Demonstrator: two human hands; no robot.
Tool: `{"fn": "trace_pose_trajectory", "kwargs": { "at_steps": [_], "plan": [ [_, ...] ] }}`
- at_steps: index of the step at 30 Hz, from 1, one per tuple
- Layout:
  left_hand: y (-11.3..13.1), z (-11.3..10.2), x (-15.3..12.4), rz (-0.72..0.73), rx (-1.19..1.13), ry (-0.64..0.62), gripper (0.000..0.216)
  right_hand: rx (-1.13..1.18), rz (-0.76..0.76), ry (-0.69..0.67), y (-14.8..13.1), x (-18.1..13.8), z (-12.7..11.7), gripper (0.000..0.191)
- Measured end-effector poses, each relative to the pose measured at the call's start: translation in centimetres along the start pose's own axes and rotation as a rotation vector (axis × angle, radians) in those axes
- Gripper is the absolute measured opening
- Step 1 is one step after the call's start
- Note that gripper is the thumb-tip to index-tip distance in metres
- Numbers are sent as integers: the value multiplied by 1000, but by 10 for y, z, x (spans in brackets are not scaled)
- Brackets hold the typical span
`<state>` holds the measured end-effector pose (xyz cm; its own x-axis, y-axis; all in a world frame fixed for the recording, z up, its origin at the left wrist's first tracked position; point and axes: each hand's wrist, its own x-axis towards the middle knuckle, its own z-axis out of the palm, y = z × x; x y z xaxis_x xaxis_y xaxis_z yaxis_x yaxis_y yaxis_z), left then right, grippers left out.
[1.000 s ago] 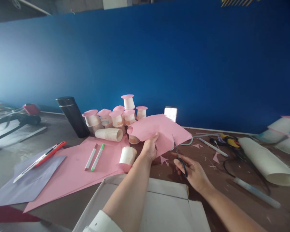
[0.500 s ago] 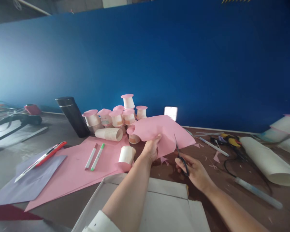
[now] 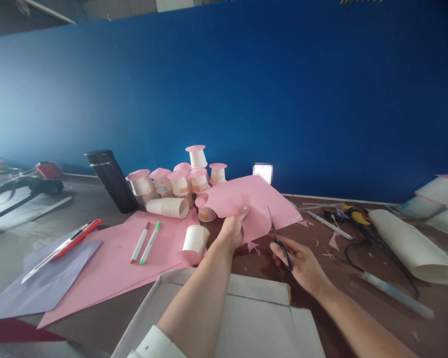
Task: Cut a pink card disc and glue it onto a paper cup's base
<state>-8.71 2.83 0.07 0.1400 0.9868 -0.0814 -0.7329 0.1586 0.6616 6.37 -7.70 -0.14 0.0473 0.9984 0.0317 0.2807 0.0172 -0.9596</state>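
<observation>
My left hand (image 3: 234,229) pinches a sheet of pink paper (image 3: 252,199) by its lower edge, thumb on top, and holds it above the table. The sheet's left side has a rounded notch cut out of it. In my right hand (image 3: 302,266) is a pair of black-handled scissors (image 3: 282,252), my fingers in the loops. The blades point up and away, lying at the paper's lower right part; how far they are parted I cannot make out. Small pink scraps (image 3: 253,247) lie on the brown table under the sheet.
Paper cups with pink paper tops (image 3: 179,183) stand grouped at the back, beside a black flask (image 3: 110,181). Nested cups (image 3: 168,207), two markers (image 3: 150,242), pink sheets (image 3: 108,268) and a red utility knife (image 3: 63,248) lie left. White cardboard (image 3: 261,323) sits in front; a paper roll (image 3: 414,246) lies right.
Almost nothing differs. The view has shifted very slightly; both hands, the pink paper and the scissors keep nearly the same places.
</observation>
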Motion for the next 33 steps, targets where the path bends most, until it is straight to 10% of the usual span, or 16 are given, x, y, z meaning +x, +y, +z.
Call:
{"fn": "trace_pose_trajectory", "kwargs": {
  "at_steps": [33],
  "plan": [
    [8, -2, 1, -45, 19, -30, 21, -29, 5, -85, -6, -1, -8, 42]
  ]
}}
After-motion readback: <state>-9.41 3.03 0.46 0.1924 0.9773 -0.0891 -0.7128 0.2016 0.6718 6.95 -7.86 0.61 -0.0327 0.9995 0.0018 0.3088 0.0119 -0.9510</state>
